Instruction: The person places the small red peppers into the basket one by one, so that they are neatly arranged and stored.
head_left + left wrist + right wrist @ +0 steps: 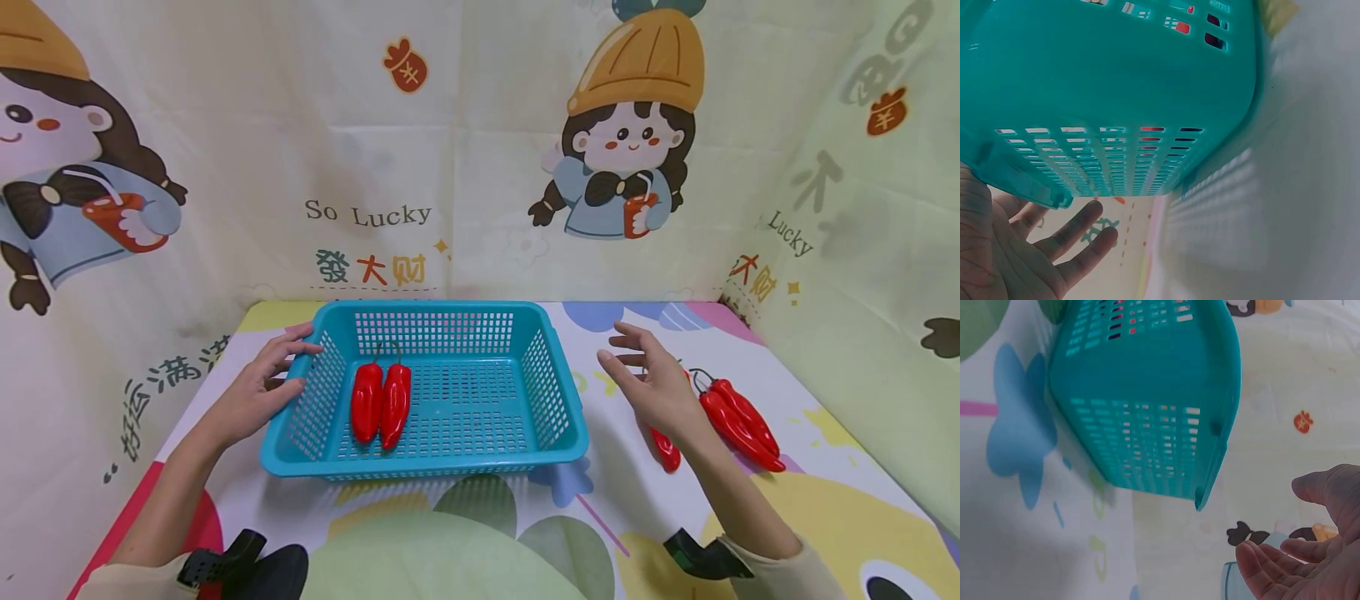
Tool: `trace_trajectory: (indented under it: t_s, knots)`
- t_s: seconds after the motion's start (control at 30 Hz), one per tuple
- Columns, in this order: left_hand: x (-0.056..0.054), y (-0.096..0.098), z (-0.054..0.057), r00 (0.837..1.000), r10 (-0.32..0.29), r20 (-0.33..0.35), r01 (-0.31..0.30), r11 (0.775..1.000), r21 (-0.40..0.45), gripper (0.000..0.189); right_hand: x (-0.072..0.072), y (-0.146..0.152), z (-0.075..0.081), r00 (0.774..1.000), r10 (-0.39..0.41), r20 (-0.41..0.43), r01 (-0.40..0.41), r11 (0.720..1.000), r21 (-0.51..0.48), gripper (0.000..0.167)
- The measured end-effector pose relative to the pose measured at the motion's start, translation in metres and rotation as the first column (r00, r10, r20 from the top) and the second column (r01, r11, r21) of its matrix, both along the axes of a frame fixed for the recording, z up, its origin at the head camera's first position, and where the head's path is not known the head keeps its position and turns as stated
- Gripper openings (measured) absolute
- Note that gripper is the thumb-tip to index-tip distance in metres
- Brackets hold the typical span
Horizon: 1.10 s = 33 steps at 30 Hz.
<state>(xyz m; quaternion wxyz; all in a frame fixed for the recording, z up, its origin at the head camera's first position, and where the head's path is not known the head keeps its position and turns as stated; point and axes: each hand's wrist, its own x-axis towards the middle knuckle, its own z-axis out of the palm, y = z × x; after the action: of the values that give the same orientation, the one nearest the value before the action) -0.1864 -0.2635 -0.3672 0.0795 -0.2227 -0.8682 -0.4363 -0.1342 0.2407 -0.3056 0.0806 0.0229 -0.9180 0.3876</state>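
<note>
Two glossy red chili peppers [381,407] lie side by side in the left half of a turquoise perforated basket [465,457]. My left hand [258,392] is at the basket's left rim, its fingertips over the edge and the thumb beside it. Those fingers are spread and fairly straight in the left wrist view. To the right of the basket, my right hand [660,383] hovers with relaxed fingers and an empty palm. Under its wrist a red chili pepper [664,450] is partly hidden. Just right of that, two more chili peppers [742,425] lie together on the table.
A patterned cloth [562,533] with cartoon shapes covers the table. Printed curtains [487,167] hang behind and along both sides, close to the table's edges. A rounded pale green shape [435,558] is at the near edge.
</note>
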Motion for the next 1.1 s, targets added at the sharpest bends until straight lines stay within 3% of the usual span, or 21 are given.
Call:
trace_trajectory:
  t_s: [0.47,1.1]
  knots:
    - [0.0,0.0,0.0,1.0,0.005,0.012,-0.005,1.0,0.004,0.057,0.002,0.021,-0.012,0.997,-0.042,0.058,0.042,0.999,0.001,0.08]
    - [-0.001,-0.001,-0.001,1.0,-0.005,0.006,0.005,1.0,0.006,0.057,0.0,0.049,-0.021,0.996,-0.021,0.087,0.013,0.995,0.094,0.074]
